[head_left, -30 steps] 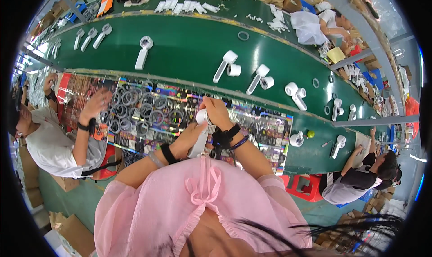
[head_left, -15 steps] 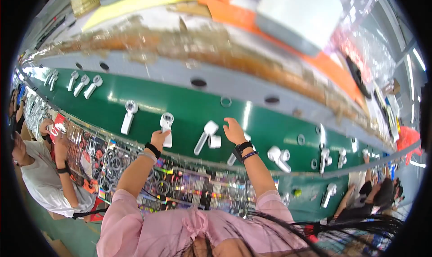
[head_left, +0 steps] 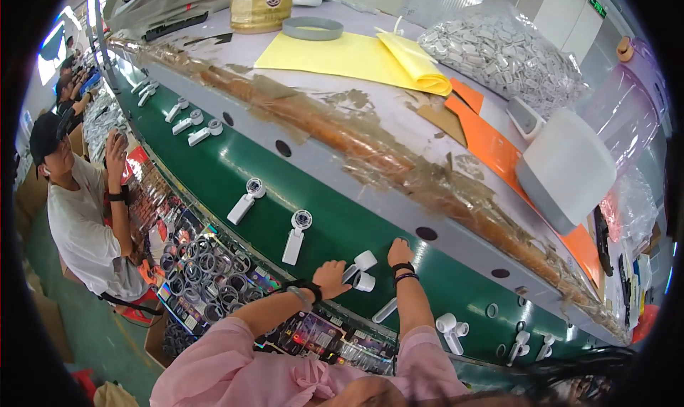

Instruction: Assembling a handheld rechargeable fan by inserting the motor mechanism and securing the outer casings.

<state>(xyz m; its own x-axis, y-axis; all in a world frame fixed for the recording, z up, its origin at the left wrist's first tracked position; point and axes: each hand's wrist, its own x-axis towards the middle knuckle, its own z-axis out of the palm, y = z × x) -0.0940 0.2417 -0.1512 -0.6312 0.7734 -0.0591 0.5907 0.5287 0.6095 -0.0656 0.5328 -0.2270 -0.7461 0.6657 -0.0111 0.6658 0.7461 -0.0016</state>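
My left hand (head_left: pixel 330 279) is closed around the handle of a white handheld fan (head_left: pixel 364 261) lying on the green conveyor belt; a second rounded white head lies beside the fan's own. My right hand (head_left: pixel 400 252) is over the belt near its far rail, fingers curled in; whatever they hold is hidden. Under my right forearm a white handle (head_left: pixel 385 310) partly shows. Left of my left hand lie two more white fans, one (head_left: pixel 293 238) close by and one (head_left: pixel 246 202) farther off. To the right is a white fan with a separate round part (head_left: pixel 450 333).
Grey rings (head_left: pixel 491 311) and more fans lie along the belt (head_left: pixel 214 161). Beyond its grey rail is a bench with yellow sheets (head_left: pixel 335 59), a white-grey block (head_left: pixel 566 170) and a bag of small parts (head_left: pixel 506 54). Many rings (head_left: pixel 206 279) are heaped at near left. A co-worker (head_left: pixel 89 222) sits left.
My left hand has let go of one fan and moved right onto another. My right hand has reached farther out and curled; the ring that lay ahead of it no longer shows. The view has turned.
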